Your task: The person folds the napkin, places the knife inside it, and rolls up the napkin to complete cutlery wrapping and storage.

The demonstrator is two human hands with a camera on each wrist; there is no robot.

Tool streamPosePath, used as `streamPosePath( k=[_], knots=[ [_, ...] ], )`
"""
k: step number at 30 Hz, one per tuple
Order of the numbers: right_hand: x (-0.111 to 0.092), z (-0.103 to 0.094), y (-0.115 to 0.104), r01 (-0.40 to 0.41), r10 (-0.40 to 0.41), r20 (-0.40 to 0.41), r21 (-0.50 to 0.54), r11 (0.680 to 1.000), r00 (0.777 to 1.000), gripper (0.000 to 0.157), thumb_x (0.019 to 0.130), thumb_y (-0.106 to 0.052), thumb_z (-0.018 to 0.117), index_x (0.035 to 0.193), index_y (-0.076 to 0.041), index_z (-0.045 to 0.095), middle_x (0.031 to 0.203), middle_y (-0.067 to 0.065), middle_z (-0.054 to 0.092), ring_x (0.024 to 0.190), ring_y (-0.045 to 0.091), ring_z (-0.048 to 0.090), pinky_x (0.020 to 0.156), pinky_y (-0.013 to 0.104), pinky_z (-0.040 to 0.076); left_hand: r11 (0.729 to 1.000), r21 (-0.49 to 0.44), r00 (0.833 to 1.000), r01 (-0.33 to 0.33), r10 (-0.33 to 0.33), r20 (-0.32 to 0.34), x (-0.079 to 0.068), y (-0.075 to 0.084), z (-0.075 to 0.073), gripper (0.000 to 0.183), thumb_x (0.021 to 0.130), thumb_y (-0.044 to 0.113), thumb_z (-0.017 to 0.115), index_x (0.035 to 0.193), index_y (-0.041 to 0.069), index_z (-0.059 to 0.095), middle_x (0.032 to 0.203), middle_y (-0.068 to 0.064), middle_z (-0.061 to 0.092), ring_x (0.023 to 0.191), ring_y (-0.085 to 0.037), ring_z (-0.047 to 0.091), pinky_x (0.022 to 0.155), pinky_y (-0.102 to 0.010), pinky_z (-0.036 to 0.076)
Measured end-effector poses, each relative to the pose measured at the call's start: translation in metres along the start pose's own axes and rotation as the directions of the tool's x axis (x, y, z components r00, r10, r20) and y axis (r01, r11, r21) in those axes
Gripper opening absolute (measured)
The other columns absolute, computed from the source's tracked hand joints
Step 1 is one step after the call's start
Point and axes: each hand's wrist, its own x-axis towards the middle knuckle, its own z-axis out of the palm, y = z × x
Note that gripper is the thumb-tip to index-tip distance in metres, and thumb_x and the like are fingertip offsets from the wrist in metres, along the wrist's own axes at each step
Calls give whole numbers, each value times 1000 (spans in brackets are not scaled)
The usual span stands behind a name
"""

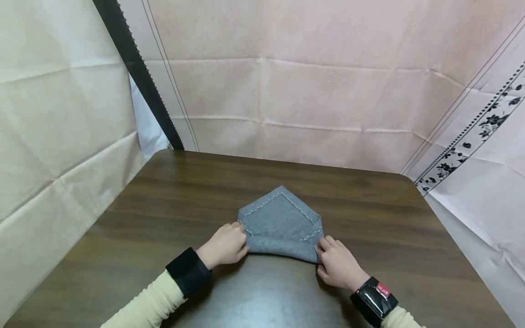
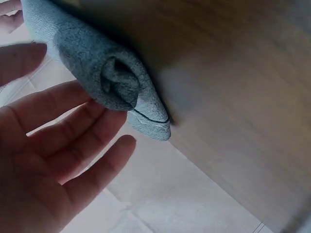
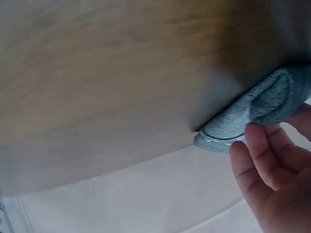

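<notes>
A grey-blue cloth [image 1: 279, 218] with white dashed stitching lies folded on the table, its far edge coming to a point. Its near edge is rolled into a thick tube, and the coiled layers show at the tube's end [image 2: 119, 80] in the left wrist view. My left hand [image 1: 227, 243] holds the left end of the roll, thumb on one side and fingers on the other. At the opposite end, my right hand [image 1: 338, 264] grips the roll's right corner. The right wrist view shows its fingertips [image 3: 255, 133] against the folded cloth [image 3: 269, 102].
The brown wooden table [image 1: 172, 191] has rounded far corners. Pale creased sheeting [image 1: 311, 100] hangs behind it and at both sides, with a black strip [image 1: 141, 75] at the left and a floral band [image 1: 471, 141] at the right.
</notes>
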Motion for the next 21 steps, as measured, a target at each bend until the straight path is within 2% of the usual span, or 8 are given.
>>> streamPosePath(
  k=[3, 7, 11, 16, 21],
  knots=[
    [2, -4, -2, 1, 0, 39, -22, 1000, 999, 25, 59, -13, 66, 80, 1, 62, 74, 5, 44, 69, 22, 43, 58, 34, 36, 1000, 15, 1000, -4, 4, 21, -2, 3, -2, 31, 74, 25, 70, 50, 16, 52, 72, -5, 53, 65, -21, 48, 54, -30, 39],
    [5, -7, -3, -14, 15, 55, -27, 1000, 998, 23, 59, -10, 68, 79, 1, 63, 71, 4, 45, 68, 22, 45, 58, 34, 38, 996, 89, 999, -16, 13, 30, 0, 4, -1, 25, 66, 11, 71, 51, 17, 52, 68, -5, 51, 62, -20, 47, 51, -27, 36],
    [7, -7, -4, -31, 31, 81, -9, 999, 996, 21, 59, -9, 69, 77, -1, 63, 70, 3, 46, 67, 21, 47, 58, 34, 40, 992, 126, 999, -10, 6, 34, 2, 5, 1, 29, 64, 1, 68, 50, 17, 49, 66, -5, 50, 60, -19, 47, 48, -25, 34],
    [5, -6, -6, -32, 33, 72, -10, 999, 997, 18, 56, -7, 68, 72, -4, 61, 67, 2, 45, 65, 21, 48, 56, 34, 40, 995, 100, 998, -10, 5, 56, 2, 6, 2, 27, 65, -1, 68, 52, 16, 51, 65, -5, 51, 59, -17, 47, 48, -24, 36],
    [1, -9, -9, -50, 48, 66, 25, 998, 997, 16, 57, -4, 65, 73, -3, 64, 68, 2, 49, 64, 19, 48, 55, 32, 42, 999, 35, 999, -24, 22, 42, -3, 4, 2, 26, 64, -4, 63, 54, 16, 49, 62, -4, 50, 55, -14, 44, 48, -23, 35]
  ],
)
